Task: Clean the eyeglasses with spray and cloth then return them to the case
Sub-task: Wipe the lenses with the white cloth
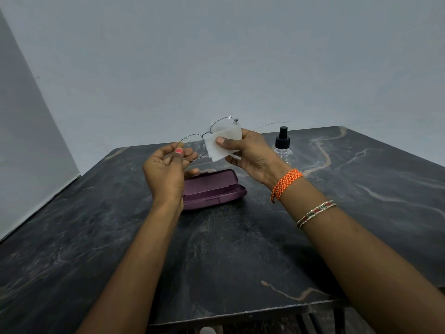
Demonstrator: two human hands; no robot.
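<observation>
A: What's the left hand (166, 165) doing?

B: It is raised above the tabletop (96, 237), and its thumb and fingers (190, 154) pinch the left lens rim of the eyeglasses (192, 147). That lens sits right between the thumb tip and the curled fingers, with droplets on the glass.

A: And further right?

B: The metal frame runs up and rightward to the other lens, which is wrapped in a white cloth (222, 144). The right hand (250, 154) clamps the cloth onto that lens, thumb in front, fingers behind.

A: The other things?

B: The purple case (212, 191) lies open on the tabletop under the hands. The spray bottle (283, 147) stands upright just beyond the right wrist, apart from the hand.
</observation>
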